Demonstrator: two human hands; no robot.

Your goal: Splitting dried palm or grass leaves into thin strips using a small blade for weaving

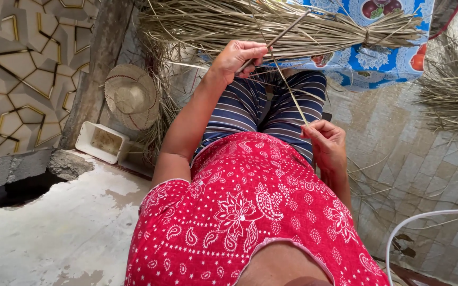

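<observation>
My left hand [238, 56] is stretched out in front of me, fingers closed around a thin grey rod-like tool [277, 37] that points up and right. A long dry straw strip [287, 87] runs from that hand down to my right hand [324, 140], which pinches its lower end close to my lap. Just beyond the left hand lies a big tied bundle of dried straw [271, 21], resting across a blue patterned cloth [382, 61]. My lap shows striped trousers and a red printed top.
A woven straw hat [132, 96] leans against a post at the left, above a white rectangular tub [101, 142]. Loose straw [451, 90] lies on the tiled floor at right. A white cable [425, 217] curves at lower right. A concrete ledge is at lower left.
</observation>
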